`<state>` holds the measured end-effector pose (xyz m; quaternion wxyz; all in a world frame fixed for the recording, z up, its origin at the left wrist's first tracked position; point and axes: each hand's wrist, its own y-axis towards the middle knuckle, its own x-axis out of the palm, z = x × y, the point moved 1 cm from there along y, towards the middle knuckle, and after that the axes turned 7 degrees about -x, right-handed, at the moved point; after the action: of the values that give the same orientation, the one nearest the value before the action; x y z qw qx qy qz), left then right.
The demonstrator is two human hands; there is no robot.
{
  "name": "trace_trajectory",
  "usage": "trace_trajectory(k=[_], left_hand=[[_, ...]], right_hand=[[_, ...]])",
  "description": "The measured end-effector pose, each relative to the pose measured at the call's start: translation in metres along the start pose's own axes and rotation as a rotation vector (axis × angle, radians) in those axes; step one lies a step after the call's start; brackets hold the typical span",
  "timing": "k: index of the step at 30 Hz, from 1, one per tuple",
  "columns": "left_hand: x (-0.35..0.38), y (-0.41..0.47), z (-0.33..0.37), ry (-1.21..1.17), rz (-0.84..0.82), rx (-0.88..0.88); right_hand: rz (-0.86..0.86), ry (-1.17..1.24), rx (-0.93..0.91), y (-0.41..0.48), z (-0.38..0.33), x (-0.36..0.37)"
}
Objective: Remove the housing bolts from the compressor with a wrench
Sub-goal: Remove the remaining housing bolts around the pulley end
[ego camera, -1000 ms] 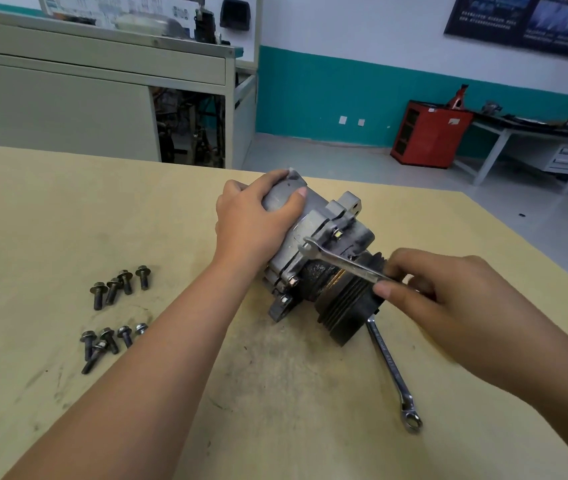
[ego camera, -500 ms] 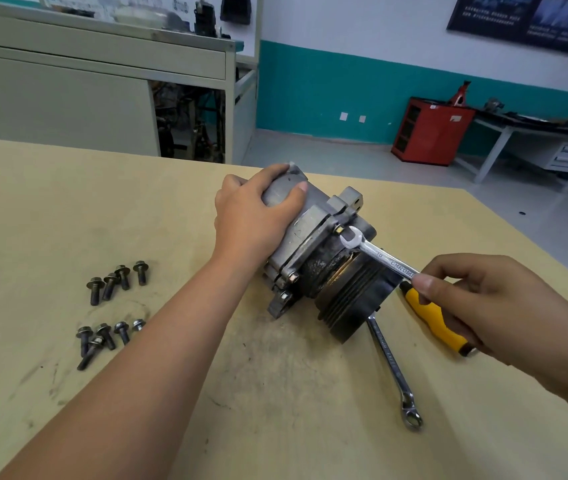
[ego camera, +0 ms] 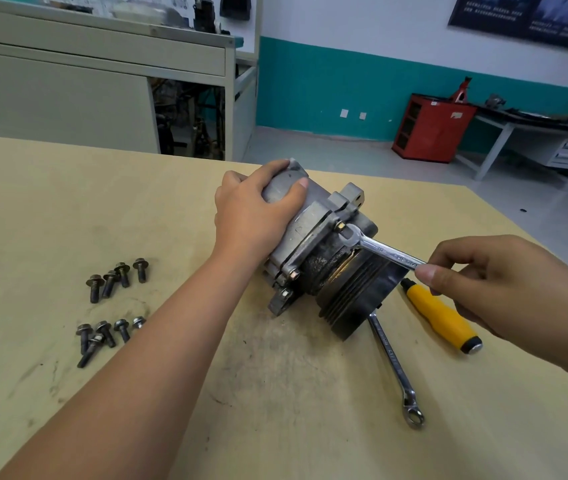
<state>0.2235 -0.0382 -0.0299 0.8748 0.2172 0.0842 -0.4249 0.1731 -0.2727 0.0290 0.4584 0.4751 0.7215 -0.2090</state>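
Tan plywood bench [ego camera: 275, 427]: left hand [ego camera: 251, 216] curled round grey metal compressor [ego camera: 317, 220], steadying; right hand [ego camera: 504, 282] pinching chrome wrench [ego camera: 379, 252] at housing bolt [ego camera: 339, 226].

A yellow-handled screwdriver [ego camera: 438, 315] lies on the tan table [ego camera: 68, 202], just beside a spare wrench [ego camera: 391, 362] lying flat. Behind stands a grey cabinet [ego camera: 68, 98]; far right, a red cabinet [ego camera: 431, 128] against the teal wall [ego camera: 310, 81], with what may be a jack stand [ego camera: 461, 90] on top, next to a grey bench [ego camera: 518, 123].
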Motion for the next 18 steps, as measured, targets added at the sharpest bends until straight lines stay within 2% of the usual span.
trace_trajectory(k=[7, 18], left_hand=[[-0.0005, -0.0001, 0.0007, 0.005, 0.002, 0.007], [0.0000, -0.0005, 0.0001, -0.004, -0.003, 0.010]], right_hand=[[0.021, 0.015, 0.001, 0.0058, -0.0045, 0.0003], [-0.084, 0.187, 0.111, 0.0075, 0.0039, -0.0029]])
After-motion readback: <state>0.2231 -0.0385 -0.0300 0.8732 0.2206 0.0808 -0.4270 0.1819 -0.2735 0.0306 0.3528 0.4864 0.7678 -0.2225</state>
